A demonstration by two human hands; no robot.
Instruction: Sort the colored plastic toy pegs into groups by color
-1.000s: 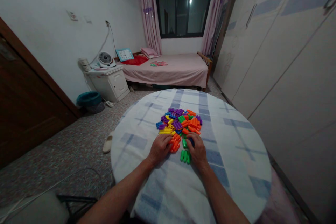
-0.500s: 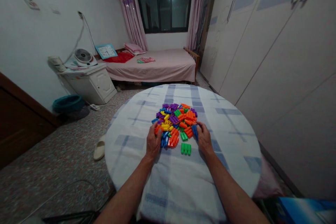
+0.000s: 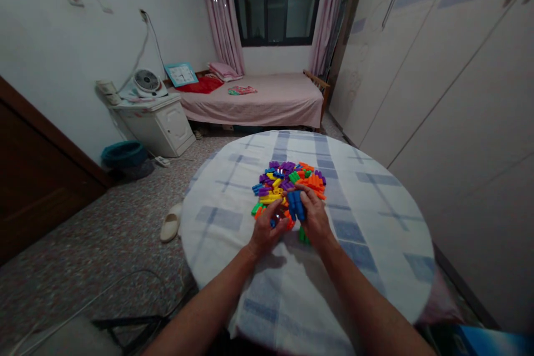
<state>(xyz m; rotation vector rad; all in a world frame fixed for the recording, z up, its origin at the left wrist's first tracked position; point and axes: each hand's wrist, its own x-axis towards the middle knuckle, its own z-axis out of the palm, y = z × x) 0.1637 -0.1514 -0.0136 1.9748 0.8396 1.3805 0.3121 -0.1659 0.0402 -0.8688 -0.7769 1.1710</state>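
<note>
The joined blue pieces are held at the near edge of the coloured pile, mid-tabletop, long axis pointing away from the person. They are seemingly pinched by fingers of the right hand. The left hand is curled just beside them, its grip not discernible.

A: We log a dim room — black night behind the window, one small bright glare spot on the glass.
B: Agreed. Light falls from above; we note a soft shadow on the tablecloth, on our side of the left hand.
A: Centre holds sharp: blue blocks in the right hand read clean, saturated. The white wall renders grey, underexposed.
B: Edges bend — wardrobe lines bow, lower corners go murky and soft.
</note>
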